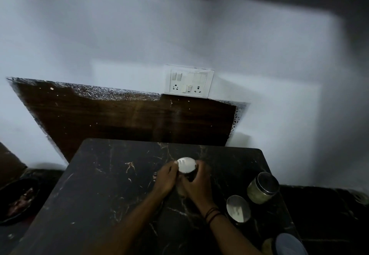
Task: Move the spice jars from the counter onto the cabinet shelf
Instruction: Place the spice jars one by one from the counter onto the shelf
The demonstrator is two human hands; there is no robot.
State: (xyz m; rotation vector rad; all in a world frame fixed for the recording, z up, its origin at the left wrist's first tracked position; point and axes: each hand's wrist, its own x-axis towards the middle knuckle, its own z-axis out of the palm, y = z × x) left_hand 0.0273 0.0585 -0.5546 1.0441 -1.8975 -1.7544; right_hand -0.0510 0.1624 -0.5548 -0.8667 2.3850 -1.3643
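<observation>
A jar with a white lid [186,165] stands on the dark marble counter [103,190], held from both sides. My left hand [166,178] wraps its left side and my right hand [196,182] its right side. Three more jars stand at the right of the counter: one with a dark metal lid and pale contents [262,187], one with a silvery lid [238,209], and one with a bluish lid [289,244] cut off by the bottom edge. No cabinet shelf is in view.
A dark wooden board [123,118] leans against the white wall behind the counter. A white switch and socket panel [188,81] sits on the wall above it. A dark bowl [18,200] with reddish contents lies low at the left.
</observation>
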